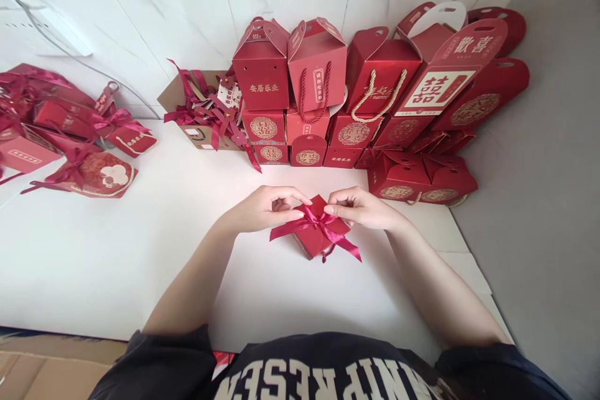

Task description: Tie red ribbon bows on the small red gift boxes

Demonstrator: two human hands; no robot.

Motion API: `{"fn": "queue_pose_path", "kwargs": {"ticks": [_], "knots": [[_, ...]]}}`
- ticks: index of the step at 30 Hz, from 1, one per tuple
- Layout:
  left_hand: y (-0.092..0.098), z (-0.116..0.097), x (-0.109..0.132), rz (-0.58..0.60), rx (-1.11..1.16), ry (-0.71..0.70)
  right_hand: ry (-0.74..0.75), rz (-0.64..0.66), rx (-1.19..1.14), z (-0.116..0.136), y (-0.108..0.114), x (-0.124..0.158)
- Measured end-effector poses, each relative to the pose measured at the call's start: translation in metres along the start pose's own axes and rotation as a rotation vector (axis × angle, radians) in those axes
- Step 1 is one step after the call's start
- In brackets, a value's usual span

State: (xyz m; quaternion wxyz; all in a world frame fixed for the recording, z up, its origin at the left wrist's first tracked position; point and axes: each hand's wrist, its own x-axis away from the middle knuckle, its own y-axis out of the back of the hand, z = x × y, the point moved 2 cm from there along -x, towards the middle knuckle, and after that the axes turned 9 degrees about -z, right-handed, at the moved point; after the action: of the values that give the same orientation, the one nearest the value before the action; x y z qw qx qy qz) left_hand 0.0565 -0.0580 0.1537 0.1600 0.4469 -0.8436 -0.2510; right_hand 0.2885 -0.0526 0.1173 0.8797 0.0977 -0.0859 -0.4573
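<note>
A small red gift box (307, 240) stands on the white table in front of me, turned at an angle. Across its top lies a bow of shiny crimson ribbon (335, 239), its two tails spreading left and right. My left hand (269, 207) pinches the bow's left loop between thumb and fingertips. On the other side, my right hand (359, 206) has its thumb and index finger closed on the right loop. Fingers cover part of both loops. A short twisted red cord (328, 254) sticks out at the box's near side.
Red gift boxes (261, 75) are stacked along the tiled wall, reaching round to the right corner. Beside them an open cardboard box (180, 97) holds loose ribbons and tags. Several ribbon-tied boxes (94, 175) lie at the left. A grey wall (539, 200) bounds the right side.
</note>
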Motion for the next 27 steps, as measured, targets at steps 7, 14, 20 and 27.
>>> {"fn": "queue_pose_path", "kwargs": {"ticks": [7,14,20,27], "knots": [[-0.004,-0.001,-0.004,-0.084,-0.079,-0.163,0.033,0.043,0.05,0.009,-0.002,0.003],[-0.003,0.003,-0.006,-0.043,-0.1,-0.155,-0.095,0.126,0.058,0.013,-0.004,0.009],[-0.006,0.009,-0.007,0.012,-0.023,-0.105,-0.055,0.17,0.104,0.014,-0.003,0.008],[-0.01,0.015,-0.006,0.113,0.098,0.027,0.068,0.047,0.192,0.018,-0.004,0.007]]}}
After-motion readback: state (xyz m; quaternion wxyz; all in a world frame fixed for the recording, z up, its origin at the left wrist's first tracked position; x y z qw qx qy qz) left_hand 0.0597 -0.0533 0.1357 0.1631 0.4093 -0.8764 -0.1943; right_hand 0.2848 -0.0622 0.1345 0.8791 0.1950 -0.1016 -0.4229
